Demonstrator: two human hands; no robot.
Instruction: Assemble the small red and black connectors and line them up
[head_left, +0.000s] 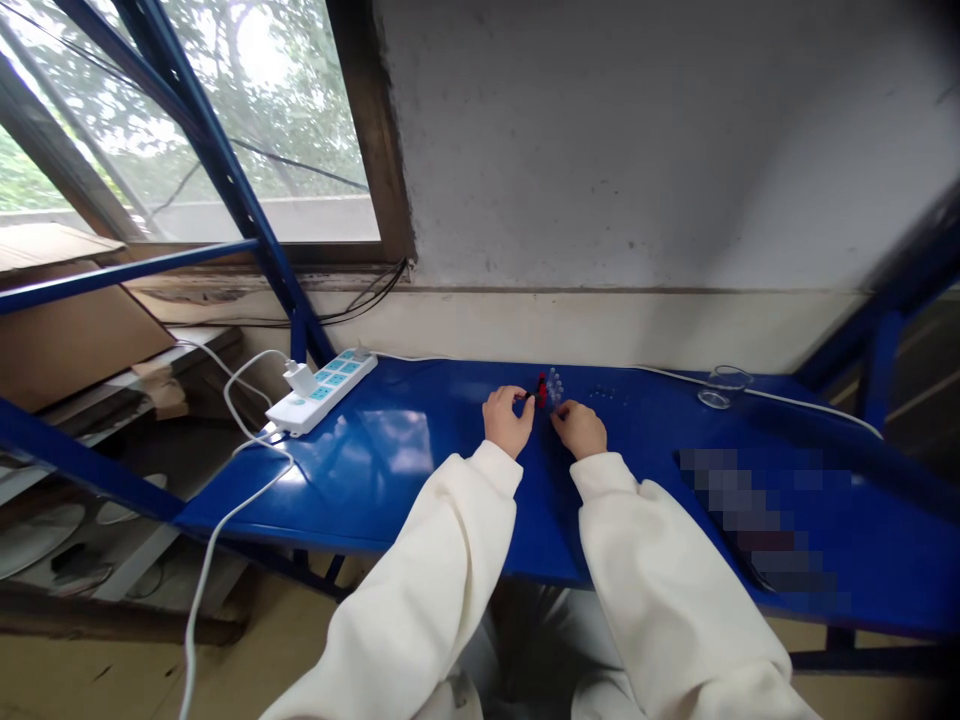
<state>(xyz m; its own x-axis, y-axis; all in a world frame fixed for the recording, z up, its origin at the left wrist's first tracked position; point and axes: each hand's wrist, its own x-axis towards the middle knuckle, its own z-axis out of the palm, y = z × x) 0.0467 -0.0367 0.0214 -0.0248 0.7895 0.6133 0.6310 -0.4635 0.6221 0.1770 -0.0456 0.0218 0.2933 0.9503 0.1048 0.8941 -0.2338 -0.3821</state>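
My left hand (508, 420) is over the middle of the blue tabletop, thumb and finger closed on the dark end of a small red and black piece (541, 388). Just right of that piece stands a cluster of small clear, bead-like parts (555, 384); whether the two are joined I cannot tell. My right hand (582, 430) has its fingertips pinched together just below the cluster, and anything between them is too small or hidden to make out. A few tiny clear pieces (606, 392) lie on the tabletop to the right.
A white power strip (322, 392) with a plugged-in charger and cable lies at the left of the blue table (450, 500). At the back right is a clear glass cup (721, 390) beside a white cable. A blurred-out dark flat object (750, 520) lies front right. Blue frame posts flank the table.
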